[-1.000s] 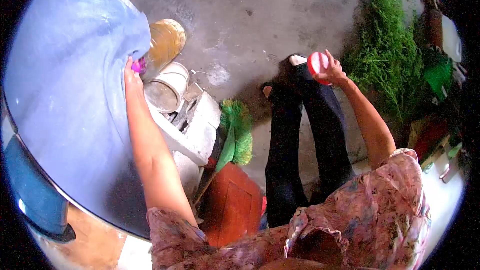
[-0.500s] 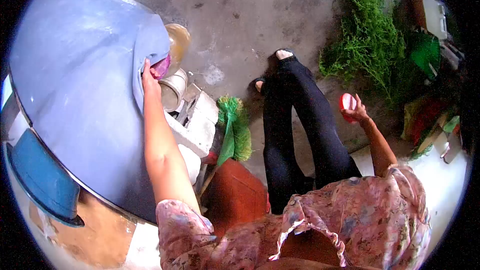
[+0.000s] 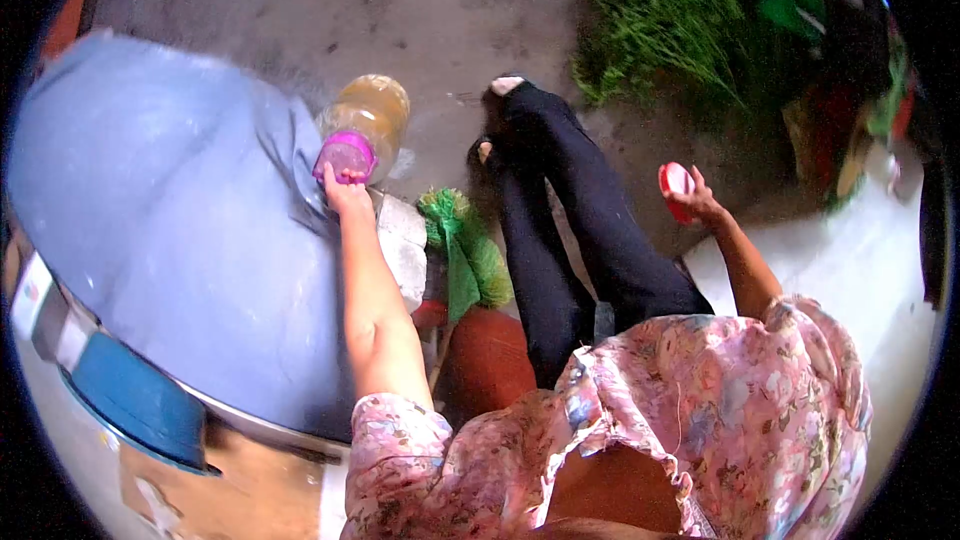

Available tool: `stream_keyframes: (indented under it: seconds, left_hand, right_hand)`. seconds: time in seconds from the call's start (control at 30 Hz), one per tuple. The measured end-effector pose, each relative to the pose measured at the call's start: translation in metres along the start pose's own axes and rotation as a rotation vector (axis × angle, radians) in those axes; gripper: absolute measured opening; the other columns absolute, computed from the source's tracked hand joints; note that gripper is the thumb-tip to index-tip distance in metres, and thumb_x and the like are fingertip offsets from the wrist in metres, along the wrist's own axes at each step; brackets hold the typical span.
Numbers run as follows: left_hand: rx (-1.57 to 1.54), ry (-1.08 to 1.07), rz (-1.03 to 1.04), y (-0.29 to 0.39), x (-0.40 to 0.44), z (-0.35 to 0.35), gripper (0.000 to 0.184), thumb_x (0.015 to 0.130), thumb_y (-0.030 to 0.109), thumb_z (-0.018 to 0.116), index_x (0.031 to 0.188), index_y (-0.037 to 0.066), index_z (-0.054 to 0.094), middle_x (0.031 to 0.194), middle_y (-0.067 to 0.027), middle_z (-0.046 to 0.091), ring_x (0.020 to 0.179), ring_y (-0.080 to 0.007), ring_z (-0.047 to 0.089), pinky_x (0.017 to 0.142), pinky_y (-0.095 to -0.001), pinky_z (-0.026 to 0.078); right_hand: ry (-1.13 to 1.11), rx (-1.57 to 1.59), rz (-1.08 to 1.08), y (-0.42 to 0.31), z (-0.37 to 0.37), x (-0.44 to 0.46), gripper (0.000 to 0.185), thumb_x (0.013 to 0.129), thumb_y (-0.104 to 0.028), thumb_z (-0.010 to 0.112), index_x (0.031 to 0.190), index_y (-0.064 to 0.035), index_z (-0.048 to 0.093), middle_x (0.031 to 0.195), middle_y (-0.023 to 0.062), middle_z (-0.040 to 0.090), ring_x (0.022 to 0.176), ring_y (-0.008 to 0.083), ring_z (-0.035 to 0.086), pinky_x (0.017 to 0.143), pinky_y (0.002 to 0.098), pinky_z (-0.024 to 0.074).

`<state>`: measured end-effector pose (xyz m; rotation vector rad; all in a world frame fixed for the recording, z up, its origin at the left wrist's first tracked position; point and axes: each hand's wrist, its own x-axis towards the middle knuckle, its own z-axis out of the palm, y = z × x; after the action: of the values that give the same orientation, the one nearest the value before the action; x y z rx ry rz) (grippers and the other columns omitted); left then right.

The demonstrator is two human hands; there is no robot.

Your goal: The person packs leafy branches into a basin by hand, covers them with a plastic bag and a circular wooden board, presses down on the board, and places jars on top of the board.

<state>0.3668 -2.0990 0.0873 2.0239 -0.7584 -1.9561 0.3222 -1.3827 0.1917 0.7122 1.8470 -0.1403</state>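
At the edge of the blue cloth cover [image 3: 180, 230], my left hand [image 3: 347, 194] has its fingers curled on the rim of a pink lid [image 3: 345, 153]. Behind that lid is a large clear jar [image 3: 375, 110] with yellowish-brown contents or tint; I cannot tell whether the lid is fixed on it. On the other side of my legs, my right hand [image 3: 703, 202] is closed on a red-rimmed round lid [image 3: 676, 190] with a whitish-pink face, held above the floor.
White blocks [image 3: 400, 250] and a green-tied broom head [image 3: 465, 250] stand beside the covered table. A reddish-brown object [image 3: 487, 355] is by my legs. A blue basin [image 3: 135, 400] is at lower left. Green cut plants [image 3: 655, 20] lie on the floor at upper right.
The cloth fold has left my left hand, which now grips the pink lid. More of the jar shows. My right hand still holds the red-rimmed lid. The view has shifted.
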Motion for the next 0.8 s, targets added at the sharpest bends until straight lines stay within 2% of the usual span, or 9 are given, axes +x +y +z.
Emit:
stream_keyframes:
  seconds: [0.03,0.13,0.33,0.4,0.43,0.57,0.63,0.7,0.8]
  left_hand:
    - [0.007,0.041,-0.049,-0.011,-0.009,0.004,0.029,0.086,0.038,0.061,0.083,0.011,0.05,0.068,-0.0022,0.049,0.061,-0.0181,0.046,0.063,-0.0339,0.042]
    - [-0.097,-0.021,-0.163,-0.057,-0.016,0.003,0.036,0.084,0.041,0.059,0.08,0.007,0.048,0.069,-0.0047,0.05,0.063,-0.0202,0.047,0.066,-0.0348,0.041]
    - [-0.017,0.044,-0.115,-0.139,-0.064,0.025,0.037,0.084,0.039,0.055,0.08,0.004,0.047,0.073,-0.0094,0.052,0.066,-0.0239,0.048,0.07,-0.0386,0.042]
    - [0.023,-0.001,-0.131,-0.161,-0.062,0.021,0.036,0.085,0.039,0.054,0.08,0.004,0.046,0.072,-0.0096,0.052,0.066,-0.0239,0.048,0.069,-0.0394,0.042]
    - [0.031,0.061,-0.094,-0.183,-0.037,0.031,0.036,0.086,0.039,0.053,0.08,0.005,0.046,0.071,-0.0092,0.051,0.065,-0.0237,0.048,0.068,-0.0396,0.043]
    - [0.021,-0.111,-0.166,-0.19,0.022,0.022,0.035,0.088,0.038,0.05,0.065,0.011,0.047,0.058,-0.0051,0.047,0.056,-0.0208,0.047,0.062,-0.0418,0.045]
    - [0.022,-0.017,-0.285,-0.174,0.031,0.034,0.047,0.086,0.048,0.05,0.056,0.012,0.045,0.057,-0.0046,0.049,0.058,-0.0214,0.047,0.076,-0.0484,0.048]
    - [0.079,0.074,-0.253,-0.158,0.026,0.061,0.057,0.09,0.056,0.039,0.057,0.011,0.044,0.056,-0.0046,0.048,0.062,-0.0246,0.049,0.078,-0.053,0.046]
    - [0.157,0.131,-0.303,-0.142,0.038,0.072,0.05,0.094,0.051,0.036,0.063,0.012,0.046,0.065,-0.0057,0.052,0.071,-0.0261,0.051,0.078,-0.0545,0.045]
  right_hand:
    - [0.014,-0.061,-0.098,0.04,0.028,0.034,0.134,0.046,-0.068,0.078,0.148,-0.0174,0.006,0.138,0.0279,0.035,0.126,0.0429,0.039,0.1,0.0491,0.0403]
    - [-0.03,0.184,0.045,0.008,0.017,-0.04,0.133,0.047,-0.069,0.077,0.148,-0.0151,0.008,0.138,0.0279,0.036,0.127,0.0396,0.039,0.101,0.0447,0.0402]
    - [-0.151,0.392,0.124,0.095,0.099,-0.048,0.134,0.049,-0.07,0.075,0.147,-0.0072,0.01,0.141,0.0269,0.032,0.129,0.039,0.038,0.105,0.0436,0.0348]
    - [-0.166,0.499,0.176,0.123,0.131,-0.062,0.128,0.052,-0.065,0.076,0.148,-0.0103,0.011,0.143,0.024,0.031,0.131,0.0364,0.035,0.105,0.0436,0.0341]
    - [-0.262,0.481,0.185,0.102,0.127,0.003,0.125,0.054,-0.062,0.077,0.148,-0.0119,0.011,0.144,0.0225,0.03,0.132,0.0351,0.033,0.104,0.0436,0.0338]
    - [-0.303,0.625,0.309,0.11,0.149,-0.014,0.122,0.057,-0.057,0.078,0.148,-0.0128,0.012,0.147,0.0199,0.025,0.134,0.0328,0.029,0.105,0.0418,0.0314]
    - [-0.318,0.694,0.353,0.116,0.169,-0.009,0.122,0.057,-0.057,0.078,0.148,-0.0129,0.011,0.147,0.0209,0.024,0.134,0.0334,0.028,0.105,0.0422,0.0312]
    - [-0.312,0.749,0.415,0.097,0.124,-0.024,0.121,0.057,-0.056,0.078,0.148,-0.0137,0.011,0.147,0.0225,0.023,0.135,0.035,0.027,0.106,0.0432,0.0304]
    - [-0.328,0.843,0.443,0.097,0.11,-0.029,0.122,0.055,-0.056,0.079,0.149,-0.0172,0.009,0.147,0.026,0.02,0.136,0.0389,0.023,0.108,0.0466,0.0269]
